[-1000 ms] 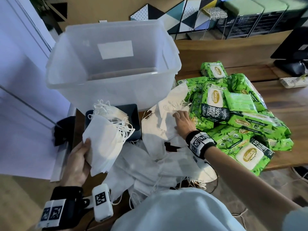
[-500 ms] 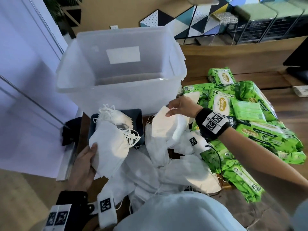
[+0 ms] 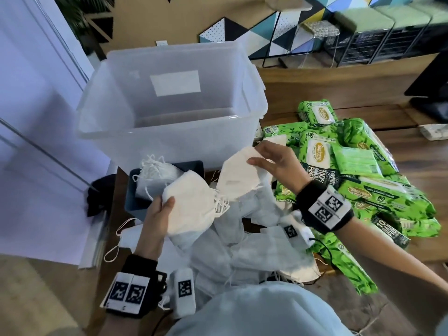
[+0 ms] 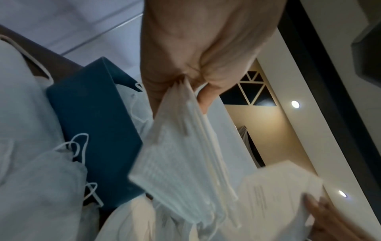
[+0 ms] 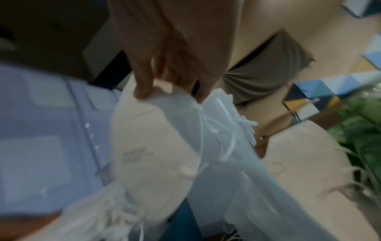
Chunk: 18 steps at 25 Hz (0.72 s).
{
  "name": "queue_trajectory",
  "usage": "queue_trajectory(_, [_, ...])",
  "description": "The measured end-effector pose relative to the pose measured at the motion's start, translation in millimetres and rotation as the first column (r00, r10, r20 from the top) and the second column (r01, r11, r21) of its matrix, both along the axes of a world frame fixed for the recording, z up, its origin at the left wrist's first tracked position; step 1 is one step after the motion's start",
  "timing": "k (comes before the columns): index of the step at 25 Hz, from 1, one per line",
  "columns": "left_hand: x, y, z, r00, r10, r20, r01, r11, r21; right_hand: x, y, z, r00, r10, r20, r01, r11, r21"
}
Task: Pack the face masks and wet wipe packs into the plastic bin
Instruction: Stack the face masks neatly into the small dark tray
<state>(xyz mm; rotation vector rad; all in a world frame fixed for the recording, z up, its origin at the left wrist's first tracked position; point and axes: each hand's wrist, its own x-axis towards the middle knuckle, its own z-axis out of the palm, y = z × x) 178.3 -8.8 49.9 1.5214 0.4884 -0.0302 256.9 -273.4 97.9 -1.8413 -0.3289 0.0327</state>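
Note:
My left hand grips a stack of white face masks by its edge, in front of the clear plastic bin; the left wrist view shows the stack pinched between thumb and fingers. My right hand pinches a single white mask and holds it just right of that stack, below the bin's front wall. The right wrist view shows this mask hanging from the fingertips. More masks lie heaped on the table. Green wet wipe packs are piled to the right.
A dark blue box holding masks stands against the bin's front. The wooden table runs to the right, with a black monitor base at its far end. A white panel stands on the left.
My right hand lifted one mask off the heap and carried it left, toward the stack in my left hand. The left hand raised its stack a little.

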Motion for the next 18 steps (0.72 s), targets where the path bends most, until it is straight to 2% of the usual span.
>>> queue_trajectory(1, [2.2,-3.0,-2.3,1.0,-0.014,-0.021,0.014,1.0,0.016,-9.3,4.0,-3.0,0.983,-0.078,0.165,0.082,0.997,-0.016])
queue_trajectory(2, [4.4,-7.5,-4.5,0.998,-0.035,-0.047,0.036,0.999,0.02,-18.6,9.6,-7.9,0.932,-0.093,0.351,0.118,0.992,-0.049])
queue_trajectory(4, [7.6,-19.4,-5.8,0.993,-0.083,-0.083,0.083,0.997,-0.003,-37.0,24.6,-25.4,0.761,0.092,0.642,0.048,0.979,-0.196])
queue_trajectory(6, [9.1,-31.1,-2.0,0.992,-0.104,-0.074,0.099,0.993,-0.06,-52.1,39.5,-53.4,0.552,0.345,0.759,0.0,0.911,-0.413])
queue_trajectory(7, [8.2,-36.2,2.3,0.993,-0.098,-0.059,0.092,0.991,-0.094,-58.6,43.6,-65.3,0.486,0.423,0.765,0.001,0.875,-0.484])
queue_trajectory(9, [8.5,-40.9,9.7,0.998,-0.045,-0.043,0.038,0.988,-0.153,-64.2,42.8,-79.7,0.457,0.495,0.739,-0.024,0.837,-0.546])
queue_trajectory(13, [8.9,-45.0,12.8,0.996,0.016,-0.085,-0.039,0.959,-0.28,-65.7,42.0,-76.3,0.474,0.495,0.728,-0.011,0.83,-0.557])
queue_trajectory(18, [-1.6,-46.8,8.3,0.998,-0.034,-0.055,0.022,0.979,-0.202,-73.0,62.6,-83.9,0.525,0.472,0.708,-0.014,0.837,-0.548])
